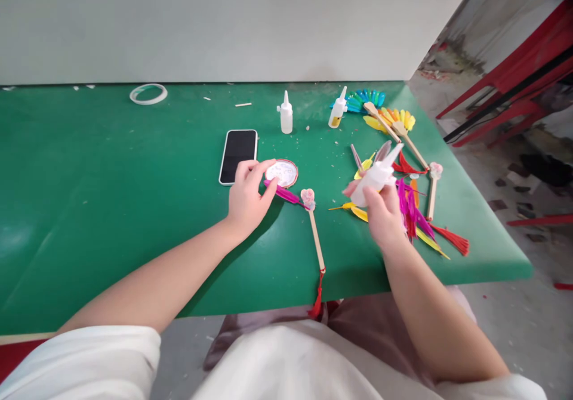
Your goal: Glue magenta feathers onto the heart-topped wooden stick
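Observation:
My right hand (pixel 385 212) is closed round a white glue bottle (pixel 375 179), its nozzle tilted up to the right. With thumb and fingers apart, my left hand (pixel 249 198) rests at the left edge of a small round white disc (pixel 282 174) with a reddish rim. A magenta feather (pixel 286 194) passes by my left thumb; whether the thumb presses it cannot be told. The feather reaches a wooden stick (pixel 316 242) topped by a pink heart-shaped piece (pixel 308 199), with a red tassel (pixel 317 298) hanging over the table's front edge.
Loose magenta feathers (pixel 409 209) and yellow ones lie under and beside my right hand. Behind stand two glue bottles (pixel 286 116). Blue (pixel 367 99) and yellow fan pieces (pixel 400 117) with sticks lie back right. A phone (pixel 239 149) and tape roll (pixel 148 94) are left on the green table (pixel 89 209).

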{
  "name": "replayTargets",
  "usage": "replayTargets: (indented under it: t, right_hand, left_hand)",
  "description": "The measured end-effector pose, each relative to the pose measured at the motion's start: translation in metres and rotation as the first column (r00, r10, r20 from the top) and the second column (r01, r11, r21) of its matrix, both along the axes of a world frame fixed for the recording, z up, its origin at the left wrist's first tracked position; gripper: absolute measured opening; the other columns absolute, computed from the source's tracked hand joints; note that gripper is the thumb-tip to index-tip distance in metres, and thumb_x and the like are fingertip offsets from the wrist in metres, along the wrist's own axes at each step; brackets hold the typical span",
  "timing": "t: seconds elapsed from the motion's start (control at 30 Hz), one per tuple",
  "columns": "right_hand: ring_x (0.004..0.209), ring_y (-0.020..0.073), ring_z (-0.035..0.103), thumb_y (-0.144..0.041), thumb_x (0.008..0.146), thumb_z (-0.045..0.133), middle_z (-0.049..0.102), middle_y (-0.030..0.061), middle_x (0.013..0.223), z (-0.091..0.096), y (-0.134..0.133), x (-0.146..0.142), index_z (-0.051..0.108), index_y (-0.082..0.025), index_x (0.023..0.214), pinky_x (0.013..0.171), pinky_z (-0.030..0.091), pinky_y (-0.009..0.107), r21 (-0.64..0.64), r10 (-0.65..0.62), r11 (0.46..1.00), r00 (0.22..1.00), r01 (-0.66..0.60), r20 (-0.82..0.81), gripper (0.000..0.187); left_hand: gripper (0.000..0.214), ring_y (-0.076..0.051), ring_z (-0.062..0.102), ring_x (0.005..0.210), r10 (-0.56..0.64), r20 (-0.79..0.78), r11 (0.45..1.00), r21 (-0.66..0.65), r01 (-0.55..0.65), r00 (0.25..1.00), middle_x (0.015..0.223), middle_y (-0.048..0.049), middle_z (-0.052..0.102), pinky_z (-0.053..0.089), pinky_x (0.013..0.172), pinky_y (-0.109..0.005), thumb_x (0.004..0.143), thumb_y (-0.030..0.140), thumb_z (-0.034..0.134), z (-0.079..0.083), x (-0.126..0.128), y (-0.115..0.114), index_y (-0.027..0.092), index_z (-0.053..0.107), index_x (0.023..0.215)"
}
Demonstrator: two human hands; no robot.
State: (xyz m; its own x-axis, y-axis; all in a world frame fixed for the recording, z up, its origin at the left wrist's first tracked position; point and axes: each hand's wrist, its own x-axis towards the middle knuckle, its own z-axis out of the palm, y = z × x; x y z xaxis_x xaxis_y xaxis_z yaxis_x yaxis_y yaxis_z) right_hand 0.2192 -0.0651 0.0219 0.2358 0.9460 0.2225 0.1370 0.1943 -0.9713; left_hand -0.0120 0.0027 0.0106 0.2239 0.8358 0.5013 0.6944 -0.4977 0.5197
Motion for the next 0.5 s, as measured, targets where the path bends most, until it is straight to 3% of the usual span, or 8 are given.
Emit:
replayTargets:
  t: [0.07, 0.13, 0.2, 0.3, 0.4, 0.5]
  right_hand:
    - [0.066, 0.0163, 0.056, -0.036, 0.077, 0.053, 0.055, -0.0011, 0.070, 0.005, 0.004, 0.013, 0.045, -0.024, 0.094, 0.067, 0.046, 0.034, -0.004, -0.142, 0.990, 0.990, 0.142, -0.006, 0.023]
    - [0.059, 0.0141, 0.054, -0.035, 0.072, 0.061, 0.053, -0.0017, 0.070, 0.010, 0.007, 0.033, 0.046, -0.023, 0.088, 0.063, 0.046, 0.033, -0.014, -0.287, 0.958, 0.957, 0.288, 0.034, 0.025]
    - [0.058, 0.0133, 0.053, -0.035, 0.066, 0.068, 0.052, -0.0003, 0.072, 0.014, 0.006, 0.059, 0.048, -0.021, 0.082, 0.061, 0.045, 0.032, 0.012, -0.414, 0.910, 0.905, 0.415, 0.103, 0.029]
    - [0.062, 0.0146, 0.052, -0.038, 0.062, 0.070, 0.054, 0.0032, 0.073, 0.017, -0.003, 0.101, 0.051, -0.020, 0.076, 0.061, 0.042, 0.032, 0.035, -0.551, 0.826, 0.792, 0.563, 0.263, 0.030]
    - [0.059, 0.0146, 0.050, -0.041, 0.058, 0.072, 0.054, 0.0021, 0.068, 0.016, -0.015, 0.128, 0.053, -0.019, 0.074, 0.056, 0.039, 0.030, -0.124, -0.469, 0.791, 0.725, 0.599, 0.505, 0.033]
    - [0.055, 0.0141, 0.048, -0.043, 0.059, 0.070, 0.054, 0.0002, 0.065, 0.013, -0.020, 0.132, 0.055, -0.018, 0.082, 0.052, 0.036, 0.029, -0.232, -0.281, 0.825, 0.730, 0.516, 0.624, 0.037]
  left_hand:
    - [0.024, -0.009, 0.049, 0.067, -0.084, -0.054, 0.986, 0.137, 0.091, 0.995, 0.102, -0.0062, 0.050, 0.044, 0.062, -0.024, 0.082, 0.022, 0.052, -0.001, 0.000, -0.004, 0.022, 0.059, 0.106]
    - [0.023, -0.011, 0.050, 0.070, -0.241, -0.141, 0.943, 0.198, 0.266, 0.960, 0.100, -0.0051, 0.052, 0.045, 0.067, -0.025, 0.082, 0.018, 0.052, -0.002, 0.001, -0.008, 0.023, 0.062, 0.102]
    - [0.026, -0.013, 0.051, 0.075, -0.367, -0.225, 0.891, 0.195, 0.411, 0.903, 0.098, -0.0050, 0.054, 0.046, 0.070, -0.027, 0.080, 0.015, 0.053, -0.004, 0.003, -0.011, 0.024, 0.062, 0.102]
    - [0.029, -0.018, 0.052, 0.088, -0.439, -0.269, 0.853, 0.174, 0.492, 0.857, 0.098, -0.0066, 0.055, 0.046, 0.077, -0.032, 0.079, 0.012, 0.053, -0.005, 0.005, -0.012, 0.023, 0.062, 0.104]
    - [0.029, -0.020, 0.052, 0.095, -0.459, -0.267, 0.839, 0.184, 0.512, 0.848, 0.099, -0.0070, 0.056, 0.045, 0.083, -0.037, 0.078, 0.010, 0.053, -0.005, 0.006, -0.010, 0.022, 0.062, 0.103]
    - [0.030, -0.020, 0.052, 0.096, -0.477, -0.269, 0.824, 0.195, 0.532, 0.837, 0.100, -0.0072, 0.056, 0.046, 0.084, -0.037, 0.078, 0.008, 0.052, -0.005, 0.006, -0.009, 0.022, 0.061, 0.103]
